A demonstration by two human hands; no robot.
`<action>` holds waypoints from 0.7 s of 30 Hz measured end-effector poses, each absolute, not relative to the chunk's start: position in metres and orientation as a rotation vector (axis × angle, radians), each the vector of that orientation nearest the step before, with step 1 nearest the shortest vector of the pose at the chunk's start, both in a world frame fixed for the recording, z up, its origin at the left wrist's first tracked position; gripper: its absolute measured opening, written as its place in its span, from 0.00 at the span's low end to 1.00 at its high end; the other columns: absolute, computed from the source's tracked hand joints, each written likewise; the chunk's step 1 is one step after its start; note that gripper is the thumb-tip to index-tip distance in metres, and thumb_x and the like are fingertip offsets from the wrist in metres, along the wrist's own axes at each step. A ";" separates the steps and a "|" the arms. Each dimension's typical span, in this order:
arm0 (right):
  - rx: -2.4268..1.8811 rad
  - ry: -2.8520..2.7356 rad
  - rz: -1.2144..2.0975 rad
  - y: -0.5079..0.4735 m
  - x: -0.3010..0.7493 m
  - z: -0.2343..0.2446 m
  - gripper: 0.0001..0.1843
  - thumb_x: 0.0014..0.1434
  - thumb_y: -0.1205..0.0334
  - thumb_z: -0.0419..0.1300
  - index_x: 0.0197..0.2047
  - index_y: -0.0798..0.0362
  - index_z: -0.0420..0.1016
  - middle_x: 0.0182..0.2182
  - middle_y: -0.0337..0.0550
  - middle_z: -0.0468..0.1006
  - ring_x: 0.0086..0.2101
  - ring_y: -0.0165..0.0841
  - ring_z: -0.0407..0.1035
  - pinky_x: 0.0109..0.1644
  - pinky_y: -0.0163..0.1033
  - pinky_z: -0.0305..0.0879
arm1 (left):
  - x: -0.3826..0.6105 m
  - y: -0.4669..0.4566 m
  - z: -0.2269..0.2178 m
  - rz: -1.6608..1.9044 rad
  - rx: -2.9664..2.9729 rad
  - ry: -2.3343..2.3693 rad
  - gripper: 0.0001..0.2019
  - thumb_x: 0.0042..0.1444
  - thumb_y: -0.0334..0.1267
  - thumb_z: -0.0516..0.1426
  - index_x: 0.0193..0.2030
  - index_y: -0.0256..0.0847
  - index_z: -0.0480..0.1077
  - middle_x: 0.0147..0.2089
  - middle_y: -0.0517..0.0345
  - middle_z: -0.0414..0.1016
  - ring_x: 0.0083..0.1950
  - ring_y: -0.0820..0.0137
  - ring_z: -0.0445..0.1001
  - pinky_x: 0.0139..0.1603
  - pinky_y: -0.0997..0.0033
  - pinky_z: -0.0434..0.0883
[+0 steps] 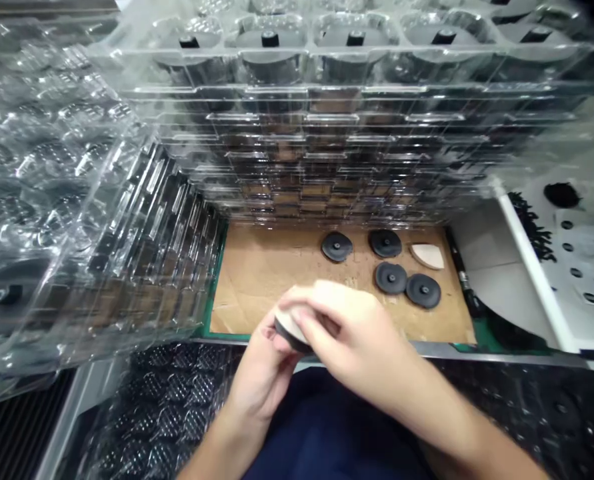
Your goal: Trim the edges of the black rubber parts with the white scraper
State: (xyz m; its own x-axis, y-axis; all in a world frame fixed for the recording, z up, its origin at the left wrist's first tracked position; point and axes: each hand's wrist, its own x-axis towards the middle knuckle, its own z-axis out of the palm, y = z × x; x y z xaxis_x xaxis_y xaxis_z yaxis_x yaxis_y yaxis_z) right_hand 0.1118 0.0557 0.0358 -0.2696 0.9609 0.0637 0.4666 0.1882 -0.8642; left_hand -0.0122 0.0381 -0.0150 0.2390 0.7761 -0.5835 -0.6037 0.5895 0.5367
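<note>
Both my hands meet at the near edge of a brown cardboard sheet (267,273). My left hand (261,370) grips a round black disc with a pale face (289,328) from below. My right hand (349,333) lies over the top of that disc with its fingers curled on it, hiding most of it. Several loose black discs (391,277) with small centre hubs lie on the cardboard to the right. A pale wedge-shaped pad (428,255) rests beside them.
A tall stack of clear plastic trays (347,133) holding black parts stands behind the cardboard. More clear trays (51,220) lean at the left, and others (167,400) lie low near my lap. A white bin (531,260) with black parts sits at the right.
</note>
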 end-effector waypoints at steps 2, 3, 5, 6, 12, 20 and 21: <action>-1.333 -1.747 0.840 0.053 0.113 0.031 0.13 0.63 0.70 0.50 0.46 0.58 0.74 0.37 0.46 0.77 0.38 0.32 0.72 0.43 0.36 0.67 | -0.010 0.037 -0.013 0.938 0.253 0.928 0.15 0.40 0.37 0.69 0.37 0.40 0.77 0.28 0.61 0.77 0.32 0.73 0.74 0.36 0.78 0.72; -1.307 -1.730 0.836 0.049 0.115 0.030 0.14 0.64 0.69 0.49 0.47 0.59 0.73 0.37 0.47 0.77 0.38 0.32 0.71 0.43 0.36 0.67 | -0.010 0.037 -0.012 0.927 0.258 0.925 0.17 0.38 0.36 0.69 0.39 0.40 0.77 0.29 0.61 0.77 0.32 0.72 0.75 0.37 0.77 0.73; -1.264 -1.767 0.998 0.041 0.125 0.032 0.12 0.63 0.70 0.51 0.45 0.56 0.74 0.35 0.43 0.77 0.35 0.29 0.71 0.40 0.32 0.67 | -0.010 0.037 -0.010 0.915 0.238 0.930 0.24 0.34 0.35 0.71 0.43 0.43 0.77 0.34 0.60 0.79 0.36 0.71 0.76 0.39 0.77 0.73; -1.271 -1.791 1.101 0.036 0.132 0.034 0.11 0.62 0.70 0.52 0.43 0.54 0.75 0.34 0.40 0.77 0.33 0.28 0.71 0.37 0.31 0.66 | -0.011 0.036 -0.009 0.913 0.226 0.929 0.28 0.31 0.35 0.72 0.44 0.44 0.76 0.38 0.59 0.80 0.38 0.70 0.77 0.41 0.77 0.73; -1.478 -1.922 0.714 0.028 0.159 0.040 0.11 0.62 0.72 0.52 0.42 0.55 0.75 0.33 0.42 0.77 0.31 0.30 0.70 0.35 0.35 0.62 | -0.003 0.034 -0.004 0.907 0.234 0.821 0.29 0.30 0.40 0.72 0.45 0.44 0.77 0.42 0.57 0.81 0.42 0.72 0.77 0.45 0.81 0.72; -1.077 -2.031 0.619 0.054 0.166 0.031 0.16 0.65 0.71 0.49 0.41 0.53 0.78 0.31 0.40 0.78 0.29 0.31 0.61 0.36 0.39 0.58 | 0.005 0.033 0.000 0.796 0.364 0.694 0.24 0.38 0.43 0.69 0.44 0.38 0.76 0.41 0.55 0.80 0.42 0.69 0.77 0.45 0.77 0.72; -1.145 -2.033 0.538 0.051 0.166 0.033 0.15 0.65 0.70 0.49 0.41 0.53 0.78 0.29 0.40 0.77 0.29 0.31 0.60 0.35 0.39 0.57 | 0.006 0.033 0.001 0.785 0.378 0.694 0.24 0.39 0.43 0.69 0.44 0.37 0.76 0.41 0.55 0.80 0.42 0.69 0.76 0.46 0.75 0.72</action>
